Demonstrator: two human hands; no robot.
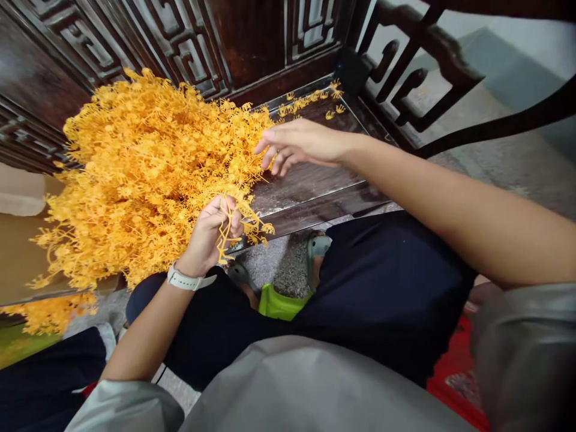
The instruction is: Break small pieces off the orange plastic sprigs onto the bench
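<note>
A few orange plastic sprigs [231,231] were pinched tight in the left hand [211,234], held clear of the big orange pile [144,174] on the dark wooden seat [315,186]. The right hand [297,144] was hovered at the pile's edge, fingers loosely apart, nothing gripped.

Sprig heap [144,174] on bench seat [315,186], loose sprigs [310,99] behind at right

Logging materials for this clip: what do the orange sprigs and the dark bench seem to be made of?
Orange sprigs: probably molded plastic, matte, with uniform colour and thin, identical branching. The left hand grips some. Dark bench: apparently dark-stained wood with a slight sheen, visible grain and carved fretwork.
</note>
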